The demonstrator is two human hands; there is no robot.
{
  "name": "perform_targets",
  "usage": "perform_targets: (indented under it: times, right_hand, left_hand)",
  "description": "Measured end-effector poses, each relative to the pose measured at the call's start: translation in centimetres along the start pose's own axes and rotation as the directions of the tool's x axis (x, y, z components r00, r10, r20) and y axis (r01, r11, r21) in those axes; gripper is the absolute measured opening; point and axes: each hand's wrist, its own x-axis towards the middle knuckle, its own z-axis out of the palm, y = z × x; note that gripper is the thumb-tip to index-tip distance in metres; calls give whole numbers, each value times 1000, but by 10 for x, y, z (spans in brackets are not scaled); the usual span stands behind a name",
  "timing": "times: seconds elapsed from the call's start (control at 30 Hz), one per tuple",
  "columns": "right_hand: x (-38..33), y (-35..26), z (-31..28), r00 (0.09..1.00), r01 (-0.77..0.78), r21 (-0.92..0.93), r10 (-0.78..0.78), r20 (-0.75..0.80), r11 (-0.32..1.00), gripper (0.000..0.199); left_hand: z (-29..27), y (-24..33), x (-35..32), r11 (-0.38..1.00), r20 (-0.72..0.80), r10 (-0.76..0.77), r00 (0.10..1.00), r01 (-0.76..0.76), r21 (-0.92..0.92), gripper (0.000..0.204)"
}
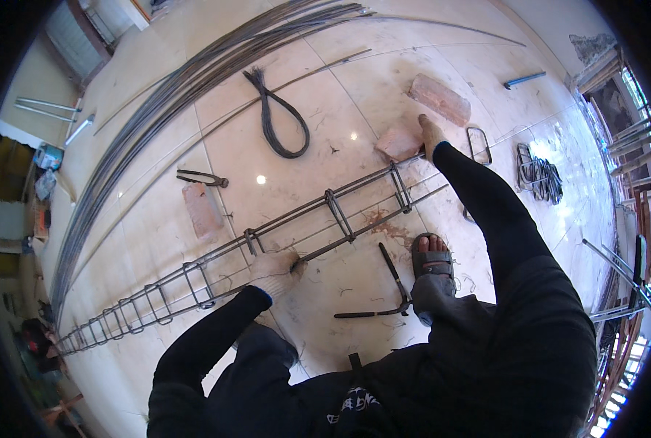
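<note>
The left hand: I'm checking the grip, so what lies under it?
A rod of the rebar cage emerges from under the gloved left hand; tiled floor shows around. The palm and covered stretches of rod and floor are hidden.

1. Pale tiles (486,73) are seen across the floor, with dark joints laid between them.
2. Over at the upper right, a short blue bar (524,80) is left lying alone on the tiles.
3. Beyond it, a rough grey patch (592,48) is exposed on the wall.
4. Across to the left, slim metal tubes (48,105) are spotted by the wall; below them, a blue container (48,156) is set just above a pale plastic bag (46,185).
</note>
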Motion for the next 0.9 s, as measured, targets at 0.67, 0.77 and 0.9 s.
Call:
perform_targets:
  times: [0.67, 0.77, 0.9]
  right_hand:
    - [-211, 35, 110, 207, 950, -266, -307, 929, -164, 85]
    - [-225, 21, 125, 251, 947, -286, -215, 944, -146, 64]
    - [-195, 23, 143, 422, 868, -464, -229, 877, -179, 28]
  left_hand:
    - [16, -47, -78, 968, -566, -240, 788, 153, -198, 63]
    - [9, -73, -118, 879, -467, -473, 747, 365, -307, 64]
    - [2, -103, -160, 870, -368, -490, 790, 422, -254, 56]
